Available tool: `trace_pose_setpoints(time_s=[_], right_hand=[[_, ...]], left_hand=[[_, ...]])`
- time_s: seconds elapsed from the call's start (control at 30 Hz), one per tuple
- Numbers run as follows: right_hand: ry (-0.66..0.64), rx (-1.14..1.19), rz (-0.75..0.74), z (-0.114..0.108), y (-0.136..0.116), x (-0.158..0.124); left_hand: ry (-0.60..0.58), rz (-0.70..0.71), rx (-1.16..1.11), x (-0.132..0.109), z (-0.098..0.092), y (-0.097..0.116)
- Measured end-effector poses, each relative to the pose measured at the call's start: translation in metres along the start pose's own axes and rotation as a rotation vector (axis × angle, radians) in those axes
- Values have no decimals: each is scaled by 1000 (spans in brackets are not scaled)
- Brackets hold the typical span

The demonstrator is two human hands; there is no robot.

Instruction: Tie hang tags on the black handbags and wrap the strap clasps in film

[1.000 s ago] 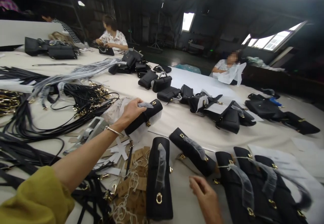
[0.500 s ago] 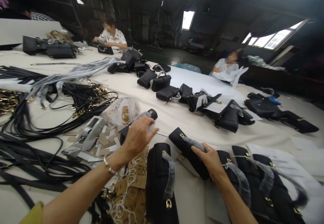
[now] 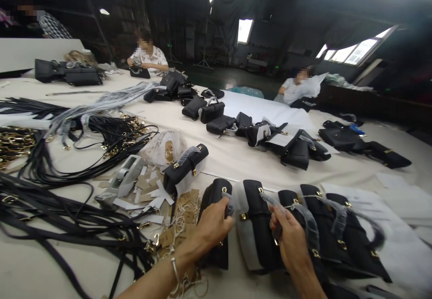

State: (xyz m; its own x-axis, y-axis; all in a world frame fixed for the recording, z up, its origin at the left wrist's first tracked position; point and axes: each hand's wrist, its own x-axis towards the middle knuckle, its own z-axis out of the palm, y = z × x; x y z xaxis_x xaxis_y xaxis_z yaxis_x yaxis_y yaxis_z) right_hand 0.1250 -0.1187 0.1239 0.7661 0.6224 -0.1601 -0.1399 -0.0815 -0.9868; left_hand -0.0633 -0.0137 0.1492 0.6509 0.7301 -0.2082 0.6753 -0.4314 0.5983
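My left hand (image 3: 213, 224) is closed on the wrapped handle of a black handbag (image 3: 216, 191) lying on the white table (image 3: 243, 157). My right hand (image 3: 289, 237) pinches the plastic-wrapped handle of the neighbouring black handbag (image 3: 259, 220). To the right, more black handbags (image 3: 340, 236) lie side by side in a row. Another black handbag (image 3: 186, 167) lies alone just beyond my left hand, beside a pile of brown paper tags (image 3: 180, 227).
Black straps with gold clasps (image 3: 84, 155) spread over the left of the table. A tape dispenser (image 3: 121, 179) sits among paper scraps. More black bags (image 3: 266, 134) lie across the middle. Two seated people (image 3: 148, 56) (image 3: 297, 87) work at the far side.
My left hand left the lone bag and came back to grip the nearest bag's handle. My right hand slid its bag leftward against the row and now pinches its handle.
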Motion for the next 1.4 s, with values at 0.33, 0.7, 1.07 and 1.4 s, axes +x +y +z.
trace_pose_setpoints(time_s=[0.33,0.7,1.07,1.4], right_hand=[[150,51,-34,-24,4,-7],[107,-91,156,-11,22,-29],[-43,-273,300,-31,28,-20],[-21,-376,306,-26,19,-21]], left_hand=[[-132,836,402,44,-92,36],[36,703,-136,69,33,19],[639,22,367,90,-78,-84],[248,235,547,127,-174,-92]])
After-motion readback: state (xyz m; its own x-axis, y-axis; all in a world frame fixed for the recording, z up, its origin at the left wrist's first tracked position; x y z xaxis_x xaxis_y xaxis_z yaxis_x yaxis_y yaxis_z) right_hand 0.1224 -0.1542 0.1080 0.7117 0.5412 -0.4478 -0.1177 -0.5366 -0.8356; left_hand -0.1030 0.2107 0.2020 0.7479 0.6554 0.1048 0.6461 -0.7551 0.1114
